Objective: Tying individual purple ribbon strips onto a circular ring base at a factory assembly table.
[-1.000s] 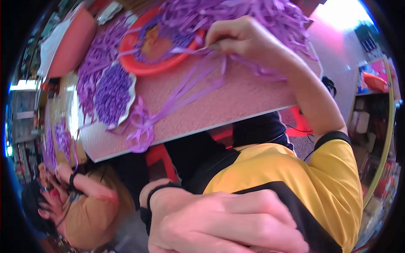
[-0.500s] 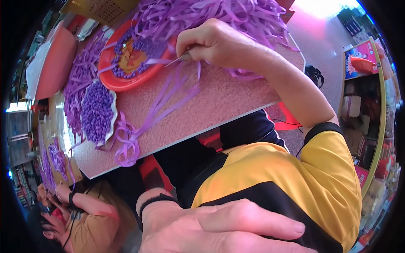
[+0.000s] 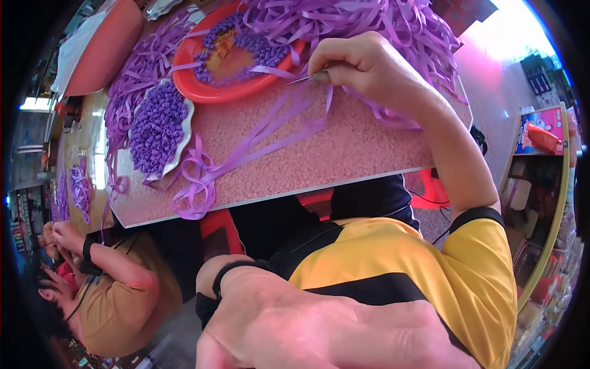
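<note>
My right hand (image 3: 362, 67) reaches over the pink speckled table (image 3: 344, 154), thumb and forefinger pinched on a thin metal needle (image 3: 300, 79) beside a purple ribbon strip (image 3: 273, 126). It sits at the right rim of a red round plate (image 3: 203, 89) holding a ring of small purple rolled pieces. A heap of purple ribbon strips (image 3: 344, 21) lies behind it. My left hand (image 3: 307, 326) is very close to the camera at the lower edge, a black band on its wrist and its back showing. Whatever is in its palm is hidden.
A white scalloped plate (image 3: 161, 126) heaped with purple pieces stands left of the red plate. Loose ribbon loops (image 3: 193, 197) hang at the table's near edge. Another person (image 3: 110, 289) in a tan shirt sits at the lower left. Red stools (image 3: 215, 230) stand under the table, and shelves (image 3: 541, 141) line the right.
The view has shifted slightly. My right hand stays pinched at the red plate's right rim, and my left hand remains close to the camera.
</note>
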### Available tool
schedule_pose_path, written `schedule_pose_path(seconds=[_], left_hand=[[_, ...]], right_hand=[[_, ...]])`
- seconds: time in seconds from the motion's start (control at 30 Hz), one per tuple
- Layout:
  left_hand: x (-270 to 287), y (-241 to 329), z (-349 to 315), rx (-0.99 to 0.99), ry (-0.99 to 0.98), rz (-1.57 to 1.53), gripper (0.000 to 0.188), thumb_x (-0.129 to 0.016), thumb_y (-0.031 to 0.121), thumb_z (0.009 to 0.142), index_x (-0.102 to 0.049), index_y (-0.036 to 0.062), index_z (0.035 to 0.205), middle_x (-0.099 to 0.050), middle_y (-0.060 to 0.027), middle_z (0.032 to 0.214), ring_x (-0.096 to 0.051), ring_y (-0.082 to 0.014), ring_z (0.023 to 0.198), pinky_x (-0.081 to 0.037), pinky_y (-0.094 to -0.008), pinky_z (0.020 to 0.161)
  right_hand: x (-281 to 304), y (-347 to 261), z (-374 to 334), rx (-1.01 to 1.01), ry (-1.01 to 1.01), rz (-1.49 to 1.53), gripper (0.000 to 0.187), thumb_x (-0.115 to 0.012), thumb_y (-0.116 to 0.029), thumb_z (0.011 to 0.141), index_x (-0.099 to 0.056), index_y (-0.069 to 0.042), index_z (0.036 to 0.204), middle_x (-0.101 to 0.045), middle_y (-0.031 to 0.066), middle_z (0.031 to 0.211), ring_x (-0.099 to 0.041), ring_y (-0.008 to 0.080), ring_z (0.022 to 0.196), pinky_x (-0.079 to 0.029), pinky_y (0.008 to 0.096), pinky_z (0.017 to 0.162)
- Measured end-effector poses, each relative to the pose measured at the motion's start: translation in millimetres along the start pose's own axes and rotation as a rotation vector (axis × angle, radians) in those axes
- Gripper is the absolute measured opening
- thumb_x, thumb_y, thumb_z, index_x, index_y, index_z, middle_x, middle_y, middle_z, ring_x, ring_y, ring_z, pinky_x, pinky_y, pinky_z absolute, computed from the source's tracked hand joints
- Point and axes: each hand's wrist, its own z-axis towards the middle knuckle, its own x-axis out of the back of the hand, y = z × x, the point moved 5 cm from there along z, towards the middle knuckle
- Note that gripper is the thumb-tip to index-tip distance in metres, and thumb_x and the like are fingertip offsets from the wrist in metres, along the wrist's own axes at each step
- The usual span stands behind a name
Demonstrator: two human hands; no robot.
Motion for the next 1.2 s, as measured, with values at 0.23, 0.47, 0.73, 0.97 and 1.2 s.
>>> schedule_pose_path(seconds=[0.23,0.47,0.73,0.97,1.2], left_hand=[[4,1,8,-0.033,-0.029,-0.052,0.018,-0.059,0.021,0.098,-0.064,0.0042,0.093,-0.066,-0.0127,0.091,-0.065,-0.0227,0.066,-0.056,-0.0364,0.061],[15,-12,12,0.050,-0.117,-0.111,0.024,-0.056,0.025,0.100,-0.064,0.0030,0.093,-0.066,-0.0155,0.090,-0.065,-0.0249,0.068,-0.056,-0.0377,0.063],[30,-12,28,0.092,-0.245,-0.243,0.031,-0.053,0.029,0.102,-0.064,0.0017,0.092,-0.066,-0.0186,0.090,-0.065,-0.0274,0.070,-0.056,-0.0393,0.065],[18,-3,14,0.107,-0.350,-0.348,0.037,-0.050,0.032,0.103,-0.064,0.0005,0.091,-0.066,-0.0214,0.090,-0.064,-0.0296,0.071,-0.056,-0.0406,0.066],[37,-4,28,0.159,-0.449,-0.419,0.043,-0.047,0.036,0.105,-0.065,-0.0007,0.090,-0.066,-0.0241,0.090,-0.064,-0.0317,0.073,-0.056,-0.0420,0.068]], right_hand=[[-1,-7,-2,0.024,0.013,0.031,0.015,-0.064,0.003,0.084,-0.066,0.001,0.098,-0.066,0.0071,0.080,-0.063,0.0138,0.074,-0.049,0.0267,0.069],[2,-4,0,0.044,-0.001,0.052,0.014,-0.062,0.006,0.085,-0.065,0.001,0.098,-0.066,0.0064,0.080,-0.064,0.0136,0.075,-0.049,0.0256,0.070],[1,-6,-1,0.021,-0.039,0.014,0.014,-0.062,0.006,0.085,-0.065,0.001,0.097,-0.067,0.0071,0.082,-0.066,0.0153,0.077,-0.050,0.0261,0.071],[0,-8,-2,-0.015,-0.038,0.018,0.013,-0.065,0.004,0.085,-0.065,0.002,0.098,-0.068,0.0080,0.083,-0.068,0.0176,0.079,-0.051,0.0273,0.073],[1,-6,-2,-0.026,-0.056,0.018,0.013,-0.064,0.004,0.085,-0.065,0.002,0.097,-0.068,0.0087,0.084,-0.068,0.0185,0.080,-0.051,0.0278,0.074]])
